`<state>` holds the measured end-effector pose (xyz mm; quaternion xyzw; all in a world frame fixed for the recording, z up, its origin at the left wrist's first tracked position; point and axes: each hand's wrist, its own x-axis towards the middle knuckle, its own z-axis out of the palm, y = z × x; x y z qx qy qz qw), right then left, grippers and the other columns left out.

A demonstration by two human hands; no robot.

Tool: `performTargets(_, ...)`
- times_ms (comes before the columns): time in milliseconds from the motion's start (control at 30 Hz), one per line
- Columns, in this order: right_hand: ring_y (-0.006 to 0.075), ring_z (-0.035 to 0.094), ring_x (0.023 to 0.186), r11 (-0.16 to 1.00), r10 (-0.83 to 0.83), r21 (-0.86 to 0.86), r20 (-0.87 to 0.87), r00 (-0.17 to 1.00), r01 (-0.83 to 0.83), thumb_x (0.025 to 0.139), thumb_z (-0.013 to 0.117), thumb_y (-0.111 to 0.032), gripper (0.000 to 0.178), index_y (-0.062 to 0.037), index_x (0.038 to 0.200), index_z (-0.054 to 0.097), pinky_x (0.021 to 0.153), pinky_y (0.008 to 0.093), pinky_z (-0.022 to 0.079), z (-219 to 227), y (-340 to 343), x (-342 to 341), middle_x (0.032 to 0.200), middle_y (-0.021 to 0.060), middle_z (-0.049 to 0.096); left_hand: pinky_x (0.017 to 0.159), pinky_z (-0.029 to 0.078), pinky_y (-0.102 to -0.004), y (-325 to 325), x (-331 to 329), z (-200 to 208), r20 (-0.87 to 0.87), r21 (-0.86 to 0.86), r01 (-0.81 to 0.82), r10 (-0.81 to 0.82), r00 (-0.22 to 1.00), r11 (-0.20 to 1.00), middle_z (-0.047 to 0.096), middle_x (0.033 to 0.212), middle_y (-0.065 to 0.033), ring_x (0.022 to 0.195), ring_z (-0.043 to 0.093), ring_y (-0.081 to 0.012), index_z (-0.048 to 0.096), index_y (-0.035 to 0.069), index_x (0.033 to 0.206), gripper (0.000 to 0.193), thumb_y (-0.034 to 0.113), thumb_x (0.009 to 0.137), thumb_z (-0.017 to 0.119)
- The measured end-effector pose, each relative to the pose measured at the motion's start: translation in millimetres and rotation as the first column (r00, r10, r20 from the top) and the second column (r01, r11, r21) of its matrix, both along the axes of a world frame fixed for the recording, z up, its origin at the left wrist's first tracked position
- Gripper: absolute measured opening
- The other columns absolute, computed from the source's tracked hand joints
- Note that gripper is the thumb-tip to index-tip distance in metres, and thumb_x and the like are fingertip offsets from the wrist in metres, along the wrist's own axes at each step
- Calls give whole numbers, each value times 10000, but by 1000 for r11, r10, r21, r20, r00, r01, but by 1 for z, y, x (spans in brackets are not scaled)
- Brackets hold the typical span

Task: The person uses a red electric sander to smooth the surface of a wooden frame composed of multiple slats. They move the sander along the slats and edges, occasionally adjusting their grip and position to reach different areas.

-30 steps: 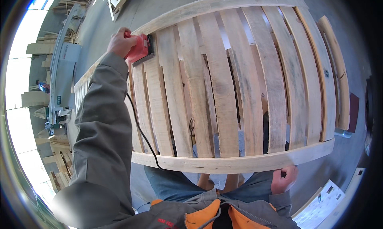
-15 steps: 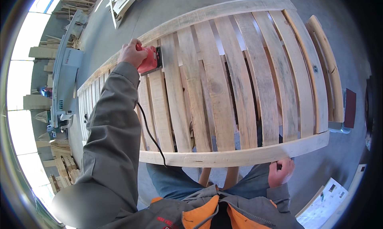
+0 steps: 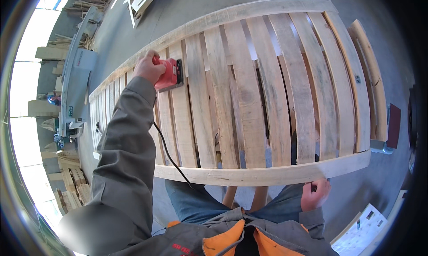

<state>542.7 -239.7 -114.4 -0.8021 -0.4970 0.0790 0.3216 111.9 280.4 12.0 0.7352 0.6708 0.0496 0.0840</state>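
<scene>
The left hand [image 3: 148, 68] has moved since the earlier pictures: a second ago it was close to the top left rail of the wooden slat frame [image 3: 263, 95], and now it sits a little further in and lower down, on the slats themselves. Its grip is wrapped tight around the red sander [image 3: 168, 73], which lies flat on a slat near the upper left part of the frame. The black cord [image 3: 171, 160] runs from the sander down past the grey sleeve and over the near rail [image 3: 267, 173]. The right hand [image 3: 314, 194] has also shifted; it was lower and off the wood before, and now it is up at the near rail, touching its under edge with the fingers curled in. I cannot tell if it holds anything small. The frame fills most of the view. Its far rail [image 3: 249, 13] curves along the top, and the near rail lies just in front of the person's body. To the right of the sander there are many bare slats with thin gaps between them, so there is lots of open wood on that side. To the left the slats soon reach the end of the frame. A loose curved board [image 3: 370, 73] lies just past the right edge, on the grey floor [image 3: 379, 189].
</scene>
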Motion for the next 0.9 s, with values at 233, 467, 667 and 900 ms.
performTargets(233,374,518,784,998,5,-58,-16,1000,-5,788,751,-4,269,-100,764,502,768,496,427,4,-2,1,804,102,539,991,552,-455,54,10,-2,-14,16,-29,29,999,999,652,1218,-245,1129,668,-417,692,106,1214,461,277,793,769)
performTargets(467,373,512,766,997,3,-72,-40,999,-6,790,750,-5,271,-105,762,500,757,496,416,12,3,2,793,95,540,995,549,-456,86,23,-4,-59,3,39,-39,998,999,674,1205,-251,1126,681,-415,698,105,1218,477,325,800,761)
performTargets(667,358,515,758,999,12,-34,8,1000,-12,782,746,-11,265,-117,758,504,743,487,407,11,6,3,786,85,543,1029,541,-462,63,33,-4,-52,53,-4,6,999,999,650,1238,-249,1145,664,-428,686,121,1262,506,313,800,756)
performTargets(900,350,522,756,1000,-5,-22,45,999,6,789,736,-23,258,-126,753,501,727,482,405,11,5,-1,778,73,543,1024,538,-468,-3,9,-1,-33,67,14,-12,999,998,640,1221,-256,1154,657,-451,686,125,1229,471,284,793,763)
